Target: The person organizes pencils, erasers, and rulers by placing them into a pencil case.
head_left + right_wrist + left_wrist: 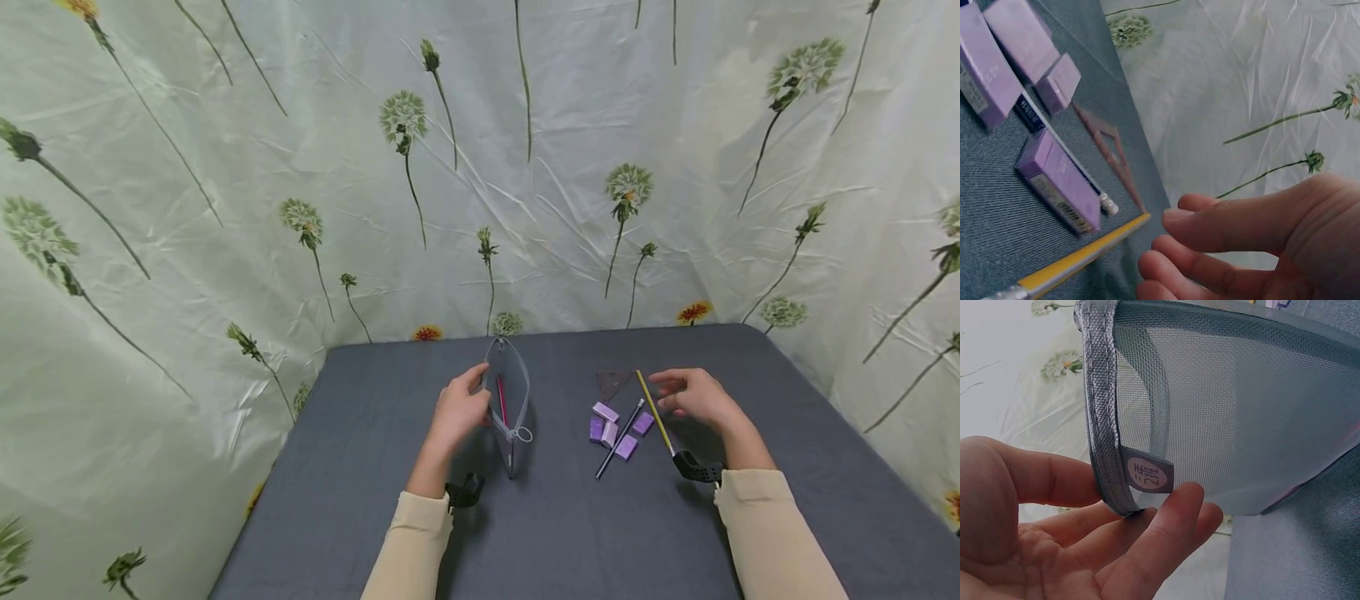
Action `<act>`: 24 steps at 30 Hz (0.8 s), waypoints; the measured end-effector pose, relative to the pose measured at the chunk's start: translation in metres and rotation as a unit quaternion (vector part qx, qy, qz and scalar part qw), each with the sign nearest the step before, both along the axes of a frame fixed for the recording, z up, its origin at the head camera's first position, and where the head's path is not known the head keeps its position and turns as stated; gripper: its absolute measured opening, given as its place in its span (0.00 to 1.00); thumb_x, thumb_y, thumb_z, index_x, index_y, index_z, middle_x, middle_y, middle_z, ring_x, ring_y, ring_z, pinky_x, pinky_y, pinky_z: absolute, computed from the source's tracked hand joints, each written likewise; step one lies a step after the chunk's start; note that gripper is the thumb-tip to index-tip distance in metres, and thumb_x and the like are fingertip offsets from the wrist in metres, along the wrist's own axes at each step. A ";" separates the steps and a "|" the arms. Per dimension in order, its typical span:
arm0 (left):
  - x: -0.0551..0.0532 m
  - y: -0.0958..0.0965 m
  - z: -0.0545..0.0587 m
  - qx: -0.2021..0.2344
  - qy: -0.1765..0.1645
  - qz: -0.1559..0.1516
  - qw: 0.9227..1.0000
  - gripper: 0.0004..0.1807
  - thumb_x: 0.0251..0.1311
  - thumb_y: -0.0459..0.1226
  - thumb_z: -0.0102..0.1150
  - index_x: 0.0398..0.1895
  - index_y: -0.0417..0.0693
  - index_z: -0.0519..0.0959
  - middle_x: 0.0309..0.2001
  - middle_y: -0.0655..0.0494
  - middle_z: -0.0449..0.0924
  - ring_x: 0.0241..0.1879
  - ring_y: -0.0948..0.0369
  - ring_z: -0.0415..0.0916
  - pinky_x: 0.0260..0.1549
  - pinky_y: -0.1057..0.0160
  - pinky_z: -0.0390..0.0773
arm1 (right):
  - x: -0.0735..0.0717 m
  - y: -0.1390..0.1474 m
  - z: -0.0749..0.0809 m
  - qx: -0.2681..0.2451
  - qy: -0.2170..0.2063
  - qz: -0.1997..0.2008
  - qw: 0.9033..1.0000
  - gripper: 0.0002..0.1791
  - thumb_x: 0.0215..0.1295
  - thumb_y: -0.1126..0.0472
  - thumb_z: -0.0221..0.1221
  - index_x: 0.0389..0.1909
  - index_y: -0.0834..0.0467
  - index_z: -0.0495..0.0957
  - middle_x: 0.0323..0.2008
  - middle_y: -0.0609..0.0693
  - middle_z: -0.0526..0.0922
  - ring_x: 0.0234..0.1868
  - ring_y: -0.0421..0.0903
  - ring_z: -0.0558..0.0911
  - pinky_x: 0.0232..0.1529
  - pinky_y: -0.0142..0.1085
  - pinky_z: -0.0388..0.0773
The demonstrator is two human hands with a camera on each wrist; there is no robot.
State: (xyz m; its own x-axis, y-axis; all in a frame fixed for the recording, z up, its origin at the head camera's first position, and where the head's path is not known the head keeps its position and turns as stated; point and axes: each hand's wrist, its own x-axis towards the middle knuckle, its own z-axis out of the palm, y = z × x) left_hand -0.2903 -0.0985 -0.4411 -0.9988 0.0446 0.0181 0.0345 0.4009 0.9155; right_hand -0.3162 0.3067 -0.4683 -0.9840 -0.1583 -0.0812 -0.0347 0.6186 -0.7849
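Note:
My left hand (463,406) grips the rim of a grey mesh pouch (1210,394), fingers and thumb either side of the edge by a small fabric label (1149,475). The pouch stands upright with its mouth spread, and a pinkish-red pencil-like stick (501,398) shows inside. Over the table's right side, my right hand (697,395) holds nothing, its fingers loosely bent. Nearest to it lies a yellow-and-silver pencil (1085,256), just beyond the fingertips. Left of that are several purple erasers (1063,181), a dark pencil (607,461) with a white end, and a translucent set square (613,383).
Everything sits on a table with a dark grey cloth (337,500). Behind it hangs a pale curtain (555,217) printed with dandelions, meeting the table's far edge. Each wrist wears a black camera mount, such as the right one (696,468).

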 end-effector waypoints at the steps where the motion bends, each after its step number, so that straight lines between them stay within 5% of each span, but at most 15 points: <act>1: 0.000 0.000 0.000 0.000 0.002 0.001 1.000 0.31 0.67 0.33 0.49 0.74 0.53 0.69 0.70 0.47 0.69 0.14 0.58 0.68 0.28 0.53 0.82 | -0.001 0.001 -0.001 -0.008 -0.004 0.006 1.000 0.27 0.63 0.73 0.62 0.65 0.71 0.72 0.48 0.67 0.80 0.45 0.57 0.82 0.39 0.46 0.82; 7: -0.001 0.001 0.000 -0.002 0.001 0.002 1.000 0.31 0.66 0.33 0.48 0.74 0.52 0.68 0.70 0.47 0.69 0.13 0.61 0.67 0.30 0.53 0.82 | -0.004 0.006 -0.014 -0.034 -0.023 0.031 0.999 0.25 0.66 0.71 0.61 0.63 0.73 0.73 0.42 0.63 0.82 0.41 0.52 0.83 0.40 0.47 0.82; 15: 0.000 -0.001 0.002 -0.001 0.001 0.000 1.000 0.31 0.67 0.33 0.48 0.74 0.53 0.68 0.70 0.46 0.69 0.10 0.62 0.61 0.27 0.52 0.81 | -0.011 0.005 -0.029 0.001 -0.002 0.010 1.000 0.21 0.66 0.69 0.61 0.59 0.69 0.78 0.35 0.55 0.83 0.34 0.48 0.80 0.34 0.41 0.80; 24: -0.002 0.000 0.000 0.002 -0.004 0.005 1.000 0.31 0.67 0.33 0.48 0.74 0.53 0.69 0.70 0.46 0.69 0.22 0.47 0.78 0.33 0.49 0.83 | -0.012 0.000 -0.031 0.048 0.032 -0.003 0.998 0.21 0.63 0.65 0.66 0.56 0.66 0.81 0.30 0.50 0.82 0.29 0.46 0.78 0.30 0.40 0.77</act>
State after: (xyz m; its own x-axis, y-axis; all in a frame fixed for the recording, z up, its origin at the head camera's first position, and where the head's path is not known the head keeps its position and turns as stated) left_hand -0.2922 -0.0986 -0.4411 -0.9993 0.0354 0.0102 0.0234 0.3975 0.9173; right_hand -0.3278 0.3069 -0.4989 -0.9885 -0.1479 -0.0320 -0.0801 0.6907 -0.7187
